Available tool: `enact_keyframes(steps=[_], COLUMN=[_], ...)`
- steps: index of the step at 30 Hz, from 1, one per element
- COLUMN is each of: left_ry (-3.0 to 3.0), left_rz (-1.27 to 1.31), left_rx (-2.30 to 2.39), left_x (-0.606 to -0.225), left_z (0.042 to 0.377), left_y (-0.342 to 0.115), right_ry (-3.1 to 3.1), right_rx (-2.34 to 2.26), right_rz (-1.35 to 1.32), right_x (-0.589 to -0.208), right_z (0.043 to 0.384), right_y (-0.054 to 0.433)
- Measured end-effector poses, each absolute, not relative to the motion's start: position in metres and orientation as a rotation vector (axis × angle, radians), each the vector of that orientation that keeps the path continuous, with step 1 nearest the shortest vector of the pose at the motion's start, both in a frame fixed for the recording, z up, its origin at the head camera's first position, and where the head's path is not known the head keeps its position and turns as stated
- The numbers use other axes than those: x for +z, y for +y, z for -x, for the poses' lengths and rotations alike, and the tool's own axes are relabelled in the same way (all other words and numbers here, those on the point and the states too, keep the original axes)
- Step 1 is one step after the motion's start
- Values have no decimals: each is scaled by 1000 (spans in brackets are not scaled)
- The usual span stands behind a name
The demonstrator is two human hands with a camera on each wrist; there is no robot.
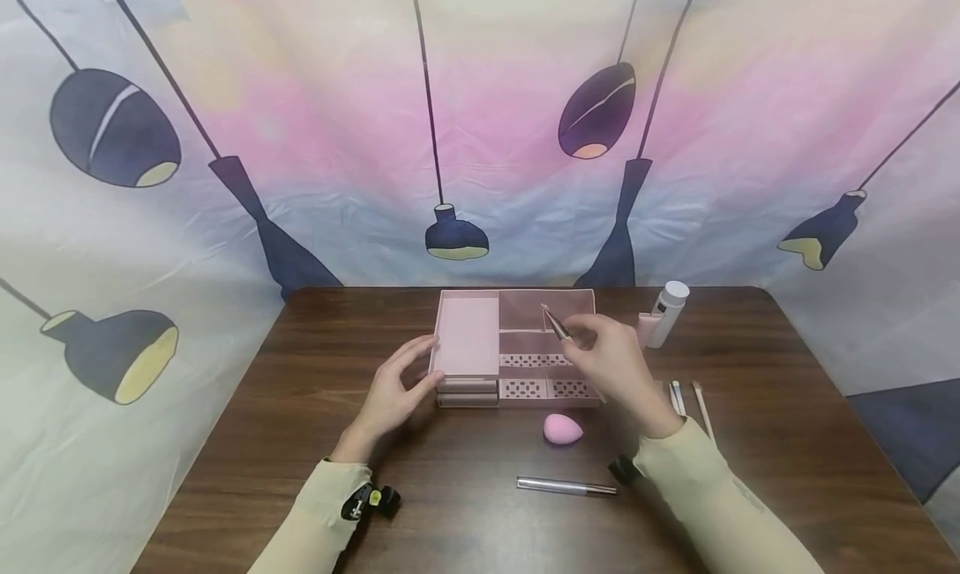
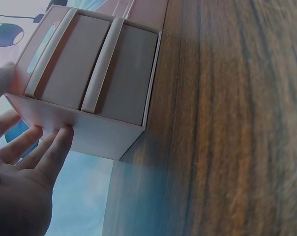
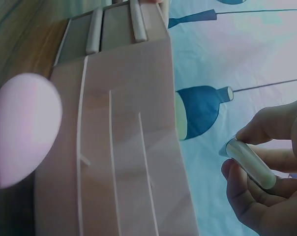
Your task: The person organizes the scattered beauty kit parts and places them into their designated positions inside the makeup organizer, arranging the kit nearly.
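Observation:
A pink desk organizer [image 1: 468,332] stands at the back middle of the table, with a flat-topped drawer side at left and open compartments at right. My left hand [image 1: 397,386] touches its left side; in the left wrist view the fingertips [image 2: 65,135] rest on the side wall and the thumb lies by the upper edge. Over the right compartments, my right hand [image 1: 607,353] pinches a short silver tube [image 3: 252,164] between thumb and fingers. Its dark tapered end points toward the back left in the head view. A pink makeup sponge [image 1: 562,429] lies in front of the organizer.
A silver pen-like stick [image 1: 566,486] lies near the front. Right of the organizer stand a white bottle [image 1: 670,311] and a small pink tube [image 1: 647,330]. Thin brushes [image 1: 703,409] lie behind the right forearm. A printed cloth [image 1: 510,141] hangs behind the table [image 1: 247,441].

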State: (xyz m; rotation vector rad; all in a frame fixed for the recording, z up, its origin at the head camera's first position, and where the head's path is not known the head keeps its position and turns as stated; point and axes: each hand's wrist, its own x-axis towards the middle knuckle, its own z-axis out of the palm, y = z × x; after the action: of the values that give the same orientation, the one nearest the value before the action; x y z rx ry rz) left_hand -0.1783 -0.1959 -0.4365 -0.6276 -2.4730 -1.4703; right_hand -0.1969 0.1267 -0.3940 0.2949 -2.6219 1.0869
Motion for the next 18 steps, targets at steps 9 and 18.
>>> enact_keyframes(steps=[9,18], left_ry=[-2465,-2462], left_rz=[630,634], left_rx=[-1476,-1483], left_x=[-438,-437], left_z=[179,178], left_y=[-196,-196], right_ry=[-2603,-2602], right_rx=[1154,1259], right_rz=[-280,-301], right_x=[-380,-374], right_z=[206,215], right_y=[105,84])
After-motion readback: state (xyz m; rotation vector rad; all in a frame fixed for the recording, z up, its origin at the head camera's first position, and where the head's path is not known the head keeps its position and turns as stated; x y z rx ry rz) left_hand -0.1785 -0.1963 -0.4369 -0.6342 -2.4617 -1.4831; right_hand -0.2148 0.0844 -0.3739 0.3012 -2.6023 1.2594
